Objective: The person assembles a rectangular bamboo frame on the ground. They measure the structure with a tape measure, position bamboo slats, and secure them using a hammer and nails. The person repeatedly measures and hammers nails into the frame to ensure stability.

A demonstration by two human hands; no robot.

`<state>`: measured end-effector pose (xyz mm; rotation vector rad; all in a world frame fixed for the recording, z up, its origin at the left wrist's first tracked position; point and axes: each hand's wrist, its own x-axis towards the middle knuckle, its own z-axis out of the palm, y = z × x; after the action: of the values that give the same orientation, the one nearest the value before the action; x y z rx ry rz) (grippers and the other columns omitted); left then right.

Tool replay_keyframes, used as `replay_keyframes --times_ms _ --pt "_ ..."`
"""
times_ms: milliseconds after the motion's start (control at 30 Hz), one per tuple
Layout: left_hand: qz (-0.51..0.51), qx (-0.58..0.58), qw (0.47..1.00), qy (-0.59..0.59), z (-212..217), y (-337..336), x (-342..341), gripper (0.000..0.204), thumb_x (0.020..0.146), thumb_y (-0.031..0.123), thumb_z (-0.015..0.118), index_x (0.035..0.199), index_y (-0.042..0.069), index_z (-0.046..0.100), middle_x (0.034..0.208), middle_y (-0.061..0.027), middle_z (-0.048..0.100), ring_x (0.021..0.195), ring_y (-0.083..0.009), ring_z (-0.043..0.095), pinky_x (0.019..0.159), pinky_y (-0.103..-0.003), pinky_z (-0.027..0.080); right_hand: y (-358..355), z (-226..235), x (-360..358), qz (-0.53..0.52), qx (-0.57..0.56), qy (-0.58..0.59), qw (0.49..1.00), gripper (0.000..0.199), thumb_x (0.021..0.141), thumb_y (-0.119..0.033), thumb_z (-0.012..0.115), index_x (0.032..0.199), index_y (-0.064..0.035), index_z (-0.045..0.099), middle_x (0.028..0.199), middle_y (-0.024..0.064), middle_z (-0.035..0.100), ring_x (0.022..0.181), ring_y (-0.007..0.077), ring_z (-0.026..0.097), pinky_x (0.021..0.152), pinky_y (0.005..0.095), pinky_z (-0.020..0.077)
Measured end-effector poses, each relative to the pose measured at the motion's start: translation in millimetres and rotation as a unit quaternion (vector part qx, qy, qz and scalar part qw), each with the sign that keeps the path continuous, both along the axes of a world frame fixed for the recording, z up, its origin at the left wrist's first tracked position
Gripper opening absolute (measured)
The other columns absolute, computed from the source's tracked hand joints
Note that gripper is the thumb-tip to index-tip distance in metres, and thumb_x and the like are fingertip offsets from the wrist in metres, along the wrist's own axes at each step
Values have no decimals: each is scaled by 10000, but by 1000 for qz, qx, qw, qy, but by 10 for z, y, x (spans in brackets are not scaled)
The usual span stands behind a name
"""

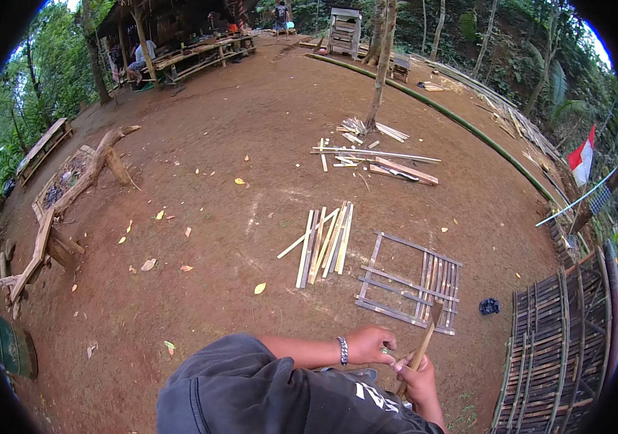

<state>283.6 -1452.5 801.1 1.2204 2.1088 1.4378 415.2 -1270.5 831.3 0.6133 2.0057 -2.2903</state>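
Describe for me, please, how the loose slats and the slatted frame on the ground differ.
The loose slats lie unjoined in a pile, while the slatted frame forms a four-sided panel.
Many loose slats look pale yellow; the frame looks mostly grey-brown.
The loose slats partly cross; the frame's slats run roughly parallel.
Both consist of narrow strips on bare soil.

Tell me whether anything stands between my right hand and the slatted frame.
From this view, the long brown tool in your right hand crosses toward the slatted frame, overlapping its near edge; nothing else visible does.
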Motion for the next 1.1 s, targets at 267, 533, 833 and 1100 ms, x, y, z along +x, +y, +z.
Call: replay_keyframes --times_ms 267,533,833,1100 --pt "-78 -155 977 123 307 -5 -115 502 649 389 856 1017 75 722 1012 -137 715 982 -344 679 849 -449 520 -29 -2 44 114 169 -40 978 264 795 14 798 898 -48 563 798 10 645 718 97 608 656 280 506" --pt "-55 -80 994 45 208 -75 -160 517 664 418 865 1018 70 724 1021 -144 731 982 -347 693 851 -426 540 -25 40 -30 84 -15 -5 996 286 782 19 791 922 -57 554 805 32 644 694 123 598 626 280 482" --pt "6 -5 995 -96 14 -57 -80 469 722 393 873 961 18 723 959 -140 737 921 -300 711 832 -391 550 -4 39 -106 22 -191 -8 981 315 802 41 751 1000 -83 539 840 44 615 658 143 564 571 292 457" --pt "27 23 994 -107 -108 -66 -31 261 935 292 680 1008 46 730 964 -146 737 939 -299 707 840 -388 540 41 -61 -75 -13 -170 23 985 333 797 53 759 1001 -77 530 833 53 620 646 149 581 568 295 478"
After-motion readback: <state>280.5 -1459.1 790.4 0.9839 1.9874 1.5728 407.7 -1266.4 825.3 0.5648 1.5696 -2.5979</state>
